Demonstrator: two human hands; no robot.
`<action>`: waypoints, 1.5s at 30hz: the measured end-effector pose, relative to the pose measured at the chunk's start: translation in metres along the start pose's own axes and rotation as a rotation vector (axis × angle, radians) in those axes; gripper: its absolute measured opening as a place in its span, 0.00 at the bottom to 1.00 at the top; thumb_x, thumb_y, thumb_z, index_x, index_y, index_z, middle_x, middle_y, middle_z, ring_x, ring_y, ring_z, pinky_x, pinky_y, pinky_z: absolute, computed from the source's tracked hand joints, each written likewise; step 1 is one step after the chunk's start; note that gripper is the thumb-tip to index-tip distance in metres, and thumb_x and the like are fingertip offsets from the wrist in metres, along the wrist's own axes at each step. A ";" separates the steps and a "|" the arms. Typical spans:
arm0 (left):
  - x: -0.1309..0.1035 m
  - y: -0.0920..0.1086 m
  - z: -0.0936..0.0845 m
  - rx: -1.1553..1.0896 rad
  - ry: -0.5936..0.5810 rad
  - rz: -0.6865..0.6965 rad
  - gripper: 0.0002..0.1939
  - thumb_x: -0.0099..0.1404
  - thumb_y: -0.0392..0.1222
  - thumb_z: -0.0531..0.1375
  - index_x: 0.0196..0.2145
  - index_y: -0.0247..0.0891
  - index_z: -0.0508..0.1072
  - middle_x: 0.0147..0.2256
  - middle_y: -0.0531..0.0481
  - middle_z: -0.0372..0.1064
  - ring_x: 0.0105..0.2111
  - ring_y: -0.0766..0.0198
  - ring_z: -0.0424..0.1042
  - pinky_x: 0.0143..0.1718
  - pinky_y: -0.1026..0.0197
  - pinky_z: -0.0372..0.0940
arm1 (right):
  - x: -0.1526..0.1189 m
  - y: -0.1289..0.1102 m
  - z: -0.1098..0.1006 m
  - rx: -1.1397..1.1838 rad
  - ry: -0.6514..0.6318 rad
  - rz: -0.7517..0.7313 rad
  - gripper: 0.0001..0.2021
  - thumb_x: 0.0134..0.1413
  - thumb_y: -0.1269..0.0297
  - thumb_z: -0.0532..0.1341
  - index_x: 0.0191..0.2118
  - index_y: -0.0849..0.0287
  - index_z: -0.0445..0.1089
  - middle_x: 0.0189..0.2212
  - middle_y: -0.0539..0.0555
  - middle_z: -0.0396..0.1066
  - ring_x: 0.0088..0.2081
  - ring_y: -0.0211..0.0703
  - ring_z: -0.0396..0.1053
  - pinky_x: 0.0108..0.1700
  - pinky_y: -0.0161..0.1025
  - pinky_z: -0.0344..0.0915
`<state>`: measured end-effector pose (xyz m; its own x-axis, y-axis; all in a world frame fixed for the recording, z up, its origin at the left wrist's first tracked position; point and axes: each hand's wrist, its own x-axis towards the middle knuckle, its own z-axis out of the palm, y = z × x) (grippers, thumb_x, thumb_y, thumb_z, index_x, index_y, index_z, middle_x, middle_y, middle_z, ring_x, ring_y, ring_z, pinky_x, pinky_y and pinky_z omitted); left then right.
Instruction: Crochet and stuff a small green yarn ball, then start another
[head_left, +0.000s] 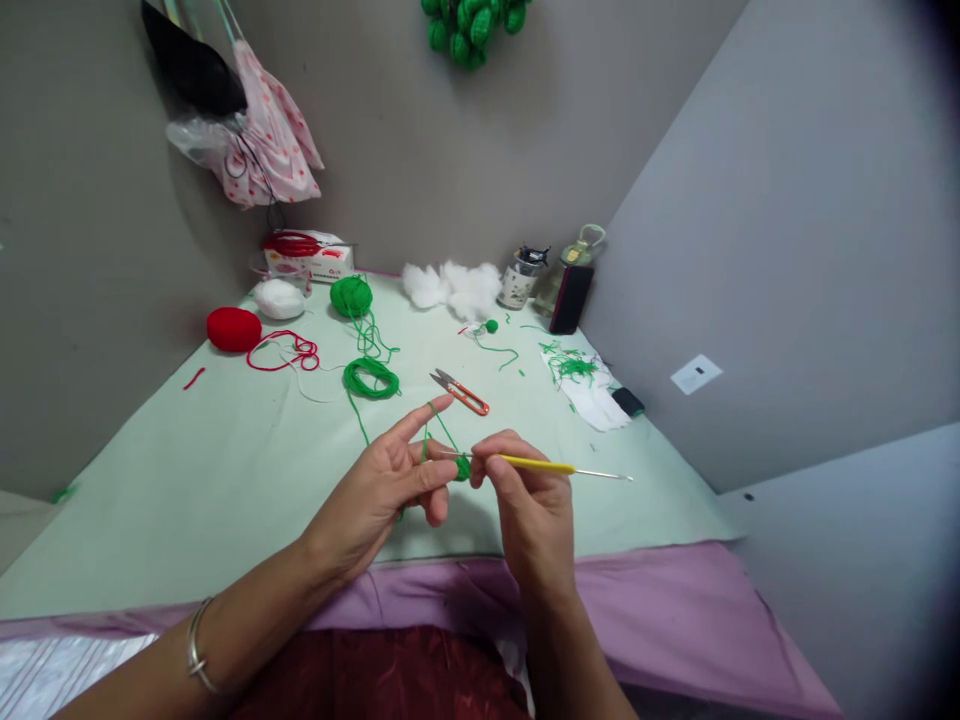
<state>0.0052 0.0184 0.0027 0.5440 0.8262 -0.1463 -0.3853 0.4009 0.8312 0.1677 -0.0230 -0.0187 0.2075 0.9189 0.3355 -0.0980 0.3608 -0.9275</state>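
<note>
My left hand [390, 475] pinches a small green crochet piece [463, 467] between thumb and fingers. Green yarn runs over its raised index finger. In my right hand [529, 490] is a crochet hook [536, 464] with a yellow grip, held like a pen. The hook's left end meets the green piece, and its other metal end points right. From my left hand the strand leads back toward a loose green yarn coil [371, 379] on the table. Beyond my hands lie orange-handled thread snips [465, 393], blades pointing up and left.
Across the pale table [262, 510] are a green yarn ball [351, 296], a red ball [233, 329], a white ball [279, 298] and white stuffing [452, 287]. A phone [571, 299] leans against a bottle [583, 246] beside a cup [516, 284]. Yarn scraps [574, 367] lie at right.
</note>
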 end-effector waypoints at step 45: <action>-0.002 0.001 0.002 0.054 0.060 0.048 0.37 0.61 0.40 0.72 0.65 0.40 0.66 0.32 0.57 0.70 0.33 0.68 0.70 0.43 0.61 0.62 | -0.001 0.002 0.006 -0.067 0.037 -0.038 0.06 0.65 0.62 0.65 0.41 0.51 0.81 0.37 0.51 0.77 0.37 0.38 0.71 0.43 0.38 0.68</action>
<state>0.0051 0.0163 0.0054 0.4798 0.8667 -0.1364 -0.3682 0.3400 0.8654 0.1615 -0.0223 -0.0199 0.2453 0.8977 0.3659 -0.0240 0.3830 -0.9234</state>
